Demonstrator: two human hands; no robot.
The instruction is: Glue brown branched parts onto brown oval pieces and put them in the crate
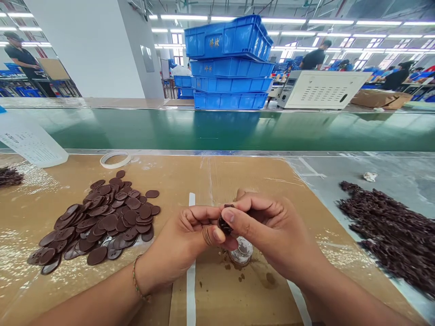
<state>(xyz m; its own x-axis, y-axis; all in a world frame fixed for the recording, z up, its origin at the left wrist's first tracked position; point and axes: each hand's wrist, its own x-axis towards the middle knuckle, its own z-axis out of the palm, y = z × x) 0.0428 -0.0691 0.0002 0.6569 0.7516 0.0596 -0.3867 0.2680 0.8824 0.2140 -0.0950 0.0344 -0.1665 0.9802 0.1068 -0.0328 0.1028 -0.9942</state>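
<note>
My left hand [190, 240] and my right hand [268, 231] meet over the middle of the cardboard. Between their thumbs and fingertips they pinch one small dark brown piece [224, 225]; fingers cover much of it, so its full shape is hidden. Just below, partly behind my fingers, stands a small clear glass jar [242, 251] with something whitish in it. To the left lies a loose heap of flat oval dark brown discs [110, 222], some with small holes. At the right is a long pile of dark brown, stringy-looking pieces [390, 231].
A roll of tape [115, 159] and a tilted translucent plastic bottle [32, 138] lie at the back left. Beyond the cardboard [170, 172] runs a green conveyor belt [152, 129]. Stacked blue crates [231, 68] and a cream metal box [322, 89] stand behind it. People work farther off.
</note>
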